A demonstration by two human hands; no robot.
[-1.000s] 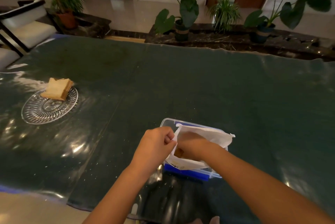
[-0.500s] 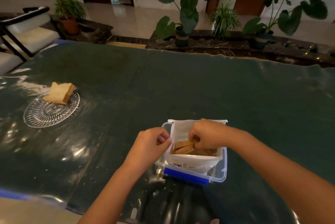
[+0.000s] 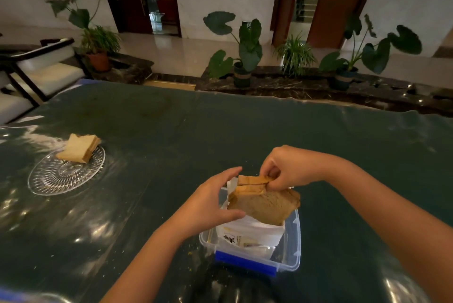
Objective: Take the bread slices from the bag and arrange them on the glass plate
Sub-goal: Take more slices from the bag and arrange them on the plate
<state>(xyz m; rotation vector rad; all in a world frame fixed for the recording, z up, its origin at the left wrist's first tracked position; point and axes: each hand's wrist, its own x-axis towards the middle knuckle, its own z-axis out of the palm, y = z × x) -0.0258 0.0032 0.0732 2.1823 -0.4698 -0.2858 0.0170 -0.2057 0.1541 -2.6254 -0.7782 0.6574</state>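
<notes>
A person's right hand (image 3: 290, 170) pinches the top edge of a few bread slices (image 3: 263, 201), held half out of a white bag (image 3: 250, 235). The left hand (image 3: 212, 202), fingers loosely curved, cups the slices' left side. The bag stands in a clear plastic box (image 3: 293, 244) with a blue clip. Well to the left on the dark table (image 3: 220, 126), a glass plate (image 3: 61, 176) holds a small stack of bread (image 3: 79, 147) at its far edge.

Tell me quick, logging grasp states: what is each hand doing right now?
Left hand: open, cupped against the bread slices and the bag.
Right hand: closed, pinching the slices' top edge.
</notes>
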